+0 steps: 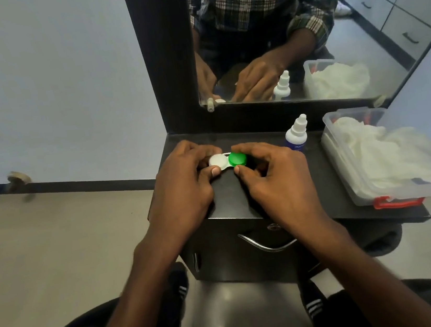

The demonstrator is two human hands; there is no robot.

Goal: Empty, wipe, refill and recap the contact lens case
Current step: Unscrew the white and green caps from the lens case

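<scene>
A contact lens case (225, 165) rests on the black vanity top (320, 177), with a white cap (217, 160) on its left well and a green cap (237, 158) on its right well. My left hand (184, 186) grips the white-capped end between thumb and fingers. My right hand (273, 177) pinches the green cap with thumb and fingertips. A white solution bottle (296, 133) with a blue label stands upright just right of my right hand.
A clear plastic box (347, 173) with a red latch holds white cloths (388, 151) at the right end of the top. A mirror (300, 28) stands behind. A drawer with a metal handle (266, 245) sits below the top.
</scene>
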